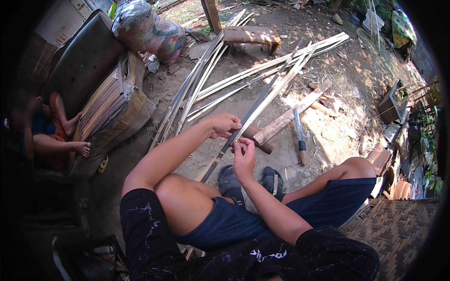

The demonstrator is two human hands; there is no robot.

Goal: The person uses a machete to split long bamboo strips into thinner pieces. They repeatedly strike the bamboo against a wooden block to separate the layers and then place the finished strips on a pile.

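Note:
A long thin bamboo strip, dark on one side, runs from my knees up and to the right over the ground. My left hand is closed around it higher up. My right hand pinches it just below, fingers bunched at the strip's edge. Both hands are held above my sandalled feet. A large knife with a dark handle lies on the dirt to the right of my hands.
Several split bamboo strips lie fanned across the dirt. A wooden plank and a low wooden stool sit beyond. A person's legs rest at the left beside a padded seat. A woven mat is at lower right.

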